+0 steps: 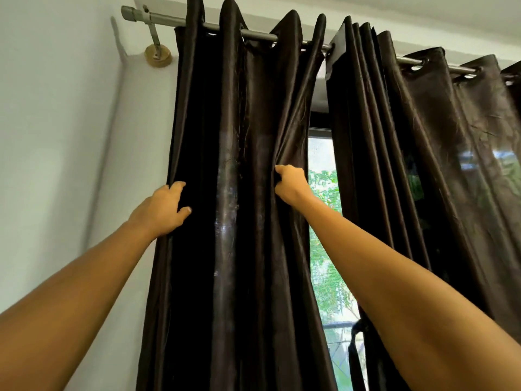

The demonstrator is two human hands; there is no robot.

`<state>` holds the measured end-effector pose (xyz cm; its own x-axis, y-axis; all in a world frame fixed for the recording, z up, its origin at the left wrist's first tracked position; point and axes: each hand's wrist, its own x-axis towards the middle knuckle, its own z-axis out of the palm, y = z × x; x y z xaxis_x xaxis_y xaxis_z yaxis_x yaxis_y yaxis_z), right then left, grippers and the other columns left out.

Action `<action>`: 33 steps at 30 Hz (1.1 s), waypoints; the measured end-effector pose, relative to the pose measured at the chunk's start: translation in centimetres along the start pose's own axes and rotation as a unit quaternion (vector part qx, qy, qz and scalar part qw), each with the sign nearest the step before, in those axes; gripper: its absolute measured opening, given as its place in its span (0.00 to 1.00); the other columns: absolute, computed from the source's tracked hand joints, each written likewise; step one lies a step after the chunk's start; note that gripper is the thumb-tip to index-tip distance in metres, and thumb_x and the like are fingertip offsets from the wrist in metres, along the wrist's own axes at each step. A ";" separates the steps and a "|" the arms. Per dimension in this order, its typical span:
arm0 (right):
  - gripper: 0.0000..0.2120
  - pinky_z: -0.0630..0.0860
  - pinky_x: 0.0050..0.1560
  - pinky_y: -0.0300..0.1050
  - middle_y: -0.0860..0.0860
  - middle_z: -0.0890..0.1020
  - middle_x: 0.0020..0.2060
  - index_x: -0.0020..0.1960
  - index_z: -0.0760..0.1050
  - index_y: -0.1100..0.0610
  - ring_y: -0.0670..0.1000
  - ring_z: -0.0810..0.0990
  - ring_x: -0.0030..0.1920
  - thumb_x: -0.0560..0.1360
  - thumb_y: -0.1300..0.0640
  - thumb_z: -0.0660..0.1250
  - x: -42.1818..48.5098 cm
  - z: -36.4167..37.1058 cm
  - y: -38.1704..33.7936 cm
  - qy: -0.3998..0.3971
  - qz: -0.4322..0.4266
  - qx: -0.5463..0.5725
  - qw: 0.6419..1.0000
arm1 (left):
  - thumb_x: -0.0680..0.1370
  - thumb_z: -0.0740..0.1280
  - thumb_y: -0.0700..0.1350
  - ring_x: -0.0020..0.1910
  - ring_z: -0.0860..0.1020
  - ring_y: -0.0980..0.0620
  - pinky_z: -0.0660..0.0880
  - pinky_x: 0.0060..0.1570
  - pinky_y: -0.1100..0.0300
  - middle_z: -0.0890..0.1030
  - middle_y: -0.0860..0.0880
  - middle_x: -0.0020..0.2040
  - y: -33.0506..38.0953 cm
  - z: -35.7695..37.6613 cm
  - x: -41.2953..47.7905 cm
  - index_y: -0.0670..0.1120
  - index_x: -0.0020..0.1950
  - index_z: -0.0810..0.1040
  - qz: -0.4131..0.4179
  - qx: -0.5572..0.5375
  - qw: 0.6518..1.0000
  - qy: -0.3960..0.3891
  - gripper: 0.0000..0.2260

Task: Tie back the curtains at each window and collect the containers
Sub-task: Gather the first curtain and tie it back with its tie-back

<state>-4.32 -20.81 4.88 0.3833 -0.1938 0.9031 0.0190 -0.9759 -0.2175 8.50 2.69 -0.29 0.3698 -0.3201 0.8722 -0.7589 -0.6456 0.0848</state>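
A pale wall (56, 136) fills the far left, with a round wooden mount (158, 56) high up carrying the end of the metal rod (259, 35). The left curtain (234, 136), dark brown and shiny, hangs from that rod by its eyelets in deep folds just beside the wall. My left hand (165, 211) is on its outer edge: my fingers curl round the hem and my thumb presses the front of the cloth, so I grip the edge. Further right, my right hand (290, 183) holds the same panel's inner edge, fingers bent tight into a fold of fabric. Just past that hand, a narrow strip of window (321, 193) shows green leaves outside. The right curtain (423, 136) hangs beyond the gap, bunched near the opening and spreading flatter toward the right.
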 end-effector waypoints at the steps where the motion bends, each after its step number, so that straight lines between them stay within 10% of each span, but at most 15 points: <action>1: 0.23 0.70 0.63 0.47 0.64 0.78 0.58 0.67 0.72 0.62 0.63 0.73 0.63 0.72 0.69 0.60 0.1 0.5 -1.2 -0.007 -0.014 0.003 1.000 | 0.79 0.62 0.51 0.64 0.71 0.38 0.70 0.61 0.46 0.70 0.36 0.67 -0.4 -0.1 -0.1 0.44 0.75 0.58 0.005 -0.006 1.000 0.007 0.28; 13: 0.15 0.72 0.48 0.39 0.63 0.81 0.50 0.56 0.77 0.66 0.61 0.78 0.54 0.72 0.69 0.60 1.9 6.2 -13.6 -0.057 -0.145 0.039 0.987 | 0.80 0.56 0.56 0.67 0.69 0.41 0.65 0.64 0.51 0.70 0.38 0.68 -2.5 -2.2 0.4 0.41 0.73 0.63 -0.003 -0.070 0.996 0.051 0.26; 21: 0.12 0.62 0.36 0.38 0.52 0.71 0.31 0.32 0.64 0.59 0.55 0.71 0.41 0.70 0.71 0.59 1.9 8.4 -18.6 -0.044 -0.160 0.085 0.983 | 0.80 0.56 0.52 0.51 0.76 0.38 0.69 0.44 0.53 0.77 0.39 0.51 -4.8 -3.4 0.2 0.39 0.61 0.71 0.002 -0.066 0.994 0.087 0.18; 33: 0.06 0.69 0.38 0.40 0.58 0.76 0.37 0.38 0.71 0.63 0.55 0.75 0.40 0.71 0.71 0.60 1.5 9.2 -22.6 -0.041 -0.183 0.195 0.963 | 0.82 0.51 0.42 0.49 0.76 0.43 0.68 0.45 0.58 0.78 0.40 0.52 -6.3 -6.5 -1.7 0.38 0.59 0.74 -0.032 -0.116 0.975 0.188 0.14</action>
<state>4.34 1.88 7.72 0.3570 0.1795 0.9167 0.5055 -0.8624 -0.0280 9.17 11.80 0.78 0.2304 0.0194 0.9729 -0.8577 -0.4681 0.2125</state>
